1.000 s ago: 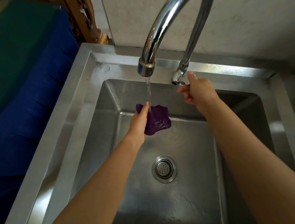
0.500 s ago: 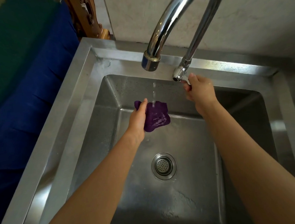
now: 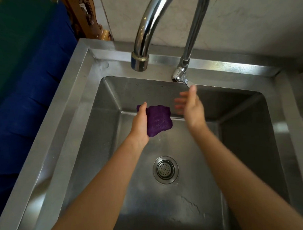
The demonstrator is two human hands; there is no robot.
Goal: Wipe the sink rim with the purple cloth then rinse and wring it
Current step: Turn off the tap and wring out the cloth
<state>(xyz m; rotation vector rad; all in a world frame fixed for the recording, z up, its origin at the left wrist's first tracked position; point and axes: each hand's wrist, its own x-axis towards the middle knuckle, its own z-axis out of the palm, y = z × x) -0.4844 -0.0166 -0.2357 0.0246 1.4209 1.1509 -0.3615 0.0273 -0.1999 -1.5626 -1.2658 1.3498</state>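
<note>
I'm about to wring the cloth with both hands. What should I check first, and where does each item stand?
1. Water off: ok. No stream falls from the spout.
2. Cloth secured: ok. The left hand grips the purple cloth.
3. Cloth over the basin: ok. It is held inside the sink rim, so drips land in the sink.
4. Second hand free: ok. The right hand is open and empty beside the cloth, not yet touching it; it is blurred.
5. Drain unobstructed: ok. Nothing lies on the drain strainer.
6. Cloth fully rinsed: cannot tell.
</note>
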